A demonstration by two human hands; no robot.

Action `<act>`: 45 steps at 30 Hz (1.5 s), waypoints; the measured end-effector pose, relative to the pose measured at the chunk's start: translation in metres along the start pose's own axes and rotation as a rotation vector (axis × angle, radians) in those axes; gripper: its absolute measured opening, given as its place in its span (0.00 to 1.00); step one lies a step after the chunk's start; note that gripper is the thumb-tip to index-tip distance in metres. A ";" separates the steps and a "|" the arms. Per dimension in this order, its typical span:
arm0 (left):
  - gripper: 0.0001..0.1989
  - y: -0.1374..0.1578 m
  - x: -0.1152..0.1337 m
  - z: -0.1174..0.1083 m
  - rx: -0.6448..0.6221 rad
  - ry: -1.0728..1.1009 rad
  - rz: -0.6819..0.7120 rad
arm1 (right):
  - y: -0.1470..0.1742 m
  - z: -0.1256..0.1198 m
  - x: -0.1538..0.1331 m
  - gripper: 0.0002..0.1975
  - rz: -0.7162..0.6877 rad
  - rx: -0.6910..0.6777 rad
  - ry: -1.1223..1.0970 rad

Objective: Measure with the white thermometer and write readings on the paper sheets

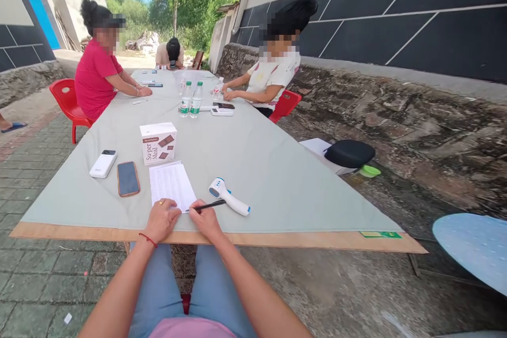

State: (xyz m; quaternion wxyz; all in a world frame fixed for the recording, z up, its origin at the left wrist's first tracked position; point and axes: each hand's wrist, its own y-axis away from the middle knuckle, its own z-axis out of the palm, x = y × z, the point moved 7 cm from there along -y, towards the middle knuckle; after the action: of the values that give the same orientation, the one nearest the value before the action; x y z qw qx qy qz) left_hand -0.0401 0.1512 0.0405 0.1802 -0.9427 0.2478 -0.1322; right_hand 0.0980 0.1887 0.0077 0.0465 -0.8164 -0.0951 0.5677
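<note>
Near the tan wooden edge [99,234], the loosely open left hand [163,220] rested on white rectangular paper [171,184]; the right hand [206,222] pinched a slim black pen [212,204]; grey-green cloth [309,190] stretched rightward.

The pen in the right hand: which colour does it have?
Black; the pen shows best in the head view.

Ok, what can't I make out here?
Paper: head view, writing too small to read; left hand covers its lower left corner.
Pen: head view, right hand's grip hides part near its tip.
Bottles: head view, label print too small.
Blue surface: head view, cut off by the right edge.
</note>
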 end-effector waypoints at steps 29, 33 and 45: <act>0.09 -0.003 0.002 -0.003 -0.018 -0.013 0.009 | 0.000 -0.003 -0.003 0.07 0.026 0.011 -0.027; 0.10 -0.003 0.003 -0.004 0.011 -0.004 0.015 | 0.001 -0.005 -0.002 0.07 0.038 0.033 -0.030; 0.09 -0.002 0.001 -0.002 0.014 -0.001 0.023 | -0.001 -0.003 -0.001 0.06 0.016 0.040 -0.033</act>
State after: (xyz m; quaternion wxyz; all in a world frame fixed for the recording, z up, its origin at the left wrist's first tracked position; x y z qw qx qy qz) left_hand -0.0394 0.1514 0.0434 0.1887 -0.9385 0.2578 -0.1314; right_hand 0.1006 0.1891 0.0103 0.0568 -0.8065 -0.0781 0.5833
